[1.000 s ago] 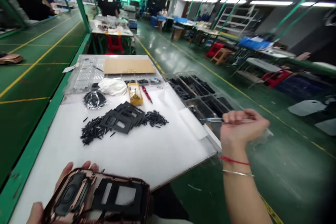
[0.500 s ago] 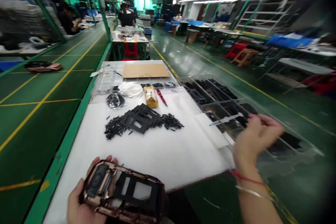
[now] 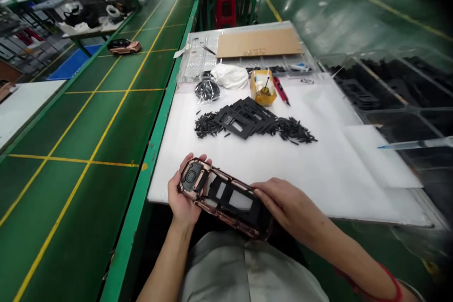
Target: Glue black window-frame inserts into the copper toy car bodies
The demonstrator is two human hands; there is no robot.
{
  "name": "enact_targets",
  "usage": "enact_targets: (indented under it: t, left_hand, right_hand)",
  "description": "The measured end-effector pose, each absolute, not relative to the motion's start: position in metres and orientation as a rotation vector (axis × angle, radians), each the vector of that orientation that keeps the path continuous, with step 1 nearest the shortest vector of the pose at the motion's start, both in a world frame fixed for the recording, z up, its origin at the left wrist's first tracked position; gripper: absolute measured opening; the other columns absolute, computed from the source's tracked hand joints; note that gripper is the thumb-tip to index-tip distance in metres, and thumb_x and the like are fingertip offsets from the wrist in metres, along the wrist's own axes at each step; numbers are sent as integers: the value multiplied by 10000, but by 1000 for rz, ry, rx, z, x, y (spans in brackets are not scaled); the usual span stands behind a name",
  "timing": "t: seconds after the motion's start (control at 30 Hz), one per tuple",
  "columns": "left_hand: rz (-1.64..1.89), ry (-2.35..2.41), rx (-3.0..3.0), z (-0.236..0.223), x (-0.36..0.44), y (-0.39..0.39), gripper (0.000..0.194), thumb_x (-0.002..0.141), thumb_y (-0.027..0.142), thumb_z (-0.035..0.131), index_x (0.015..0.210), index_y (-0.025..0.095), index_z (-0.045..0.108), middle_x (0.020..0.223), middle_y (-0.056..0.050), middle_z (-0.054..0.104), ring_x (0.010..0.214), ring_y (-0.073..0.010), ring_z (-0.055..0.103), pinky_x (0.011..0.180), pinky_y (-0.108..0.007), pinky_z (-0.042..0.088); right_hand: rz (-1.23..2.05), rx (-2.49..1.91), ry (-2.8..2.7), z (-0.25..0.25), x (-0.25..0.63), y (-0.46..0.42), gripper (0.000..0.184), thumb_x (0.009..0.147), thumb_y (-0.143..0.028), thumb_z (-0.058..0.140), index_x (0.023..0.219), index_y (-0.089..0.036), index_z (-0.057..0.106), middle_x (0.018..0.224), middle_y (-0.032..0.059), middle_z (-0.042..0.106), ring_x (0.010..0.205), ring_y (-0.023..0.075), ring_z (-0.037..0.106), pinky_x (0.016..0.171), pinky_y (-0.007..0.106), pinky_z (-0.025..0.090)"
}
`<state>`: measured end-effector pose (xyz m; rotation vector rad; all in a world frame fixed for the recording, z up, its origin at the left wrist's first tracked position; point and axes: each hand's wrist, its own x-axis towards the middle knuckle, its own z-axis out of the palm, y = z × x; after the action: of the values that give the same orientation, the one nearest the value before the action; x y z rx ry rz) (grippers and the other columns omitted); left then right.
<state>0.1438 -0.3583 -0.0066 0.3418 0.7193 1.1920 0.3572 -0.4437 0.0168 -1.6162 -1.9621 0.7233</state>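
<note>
A copper-coloured model car body shell (image 3: pixel 216 210) is held inside up above the table's front edge. Fitted within it is a black plastic frame with rectangular windows (image 3: pixel 225 198). My left hand (image 3: pixel 184 202) wraps around the shell's left end, its fingertips showing over the far rim. At the right end my right hand (image 3: pixel 288 205) grips the far side, and some of its fingers are hidden. On the white table, beyond the shell, lie a fanned stack of black window frames (image 3: pixel 244 115) and piles of small black parts (image 3: pixel 295 130).
A syringe (image 3: pixel 414 144) rests at the right, near trays of black parts (image 3: pixel 368 92). Behind the stack are a yellow box (image 3: pixel 264 88), a red pen-like tool (image 3: pixel 281 90), a white cloth (image 3: pixel 230 76) and cardboard (image 3: pixel 258 42). A model car (image 3: pixel 124 46) sits on the green conveyor (image 3: pixel 116 118).
My right hand has left the area by the syringe and trays and come to the shell's right end. My left hand still holds the shell. The view has turned left and downward.
</note>
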Motion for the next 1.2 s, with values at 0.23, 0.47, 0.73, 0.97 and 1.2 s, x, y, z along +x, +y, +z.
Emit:
enact_targets:
  t: [0.23, 0.47, 0.73, 0.97, 1.2]
  left_hand:
    - [1048, 723, 632, 1, 134, -350, 489, 937, 492, 390, 1353, 251, 479, 1372, -84, 534, 1251, -240, 521, 1075, -393, 408]
    - [885, 865, 1012, -6, 134, -341, 716, 866, 676, 421, 1412, 214, 389, 1429, -110, 457, 1343, -287, 406, 1118, -424, 355]
    - [550, 934, 1468, -2, 110, -325, 952, 772, 685, 579, 1503, 288, 118, 1511, -82, 320, 1401, -287, 302, 1174, -419, 253]
    - [472, 1101, 1678, -3, 110, -326, 1166, 594, 385, 854, 1495, 317, 118, 1525, -108, 255, 1394, -324, 296, 1159, -489, 274]
    - [679, 1138, 1675, -26, 115, -333, 1055, 668, 371, 795, 1495, 322, 142, 1438, -120, 399, 1310, -306, 435, 1108, -490, 365]
  right_hand:
    - [381, -1572, -2128, 39, 382, -418, 287, 1032, -255, 349, 1024, -131, 608, 882, 65, 605, 808, 190, 545, 709, 315, 411]
    - [447, -1662, -2186, 31, 410, -394, 348, 1029, -335, 324, 1008, -166, 628, 871, 55, 610, 805, 194, 563, 699, 305, 412]
    - [777, -1823, -2263, 44, 427, -368, 424, 1039, -458, 250, 1038, -253, 621, 876, 13, 622, 781, 190, 578, 664, 315, 414]
    - [387, -1551, -2383, 46, 419, -314, 145, 975, -213, 488, 1021, -197, 625, 969, 37, 603, 889, 180, 551, 748, 282, 417]
    - [307, -1471, -2556, 29, 381, -264, 99, 890, -88, 602, 866, -150, 676, 838, 58, 585, 817, 194, 508, 682, 276, 370]
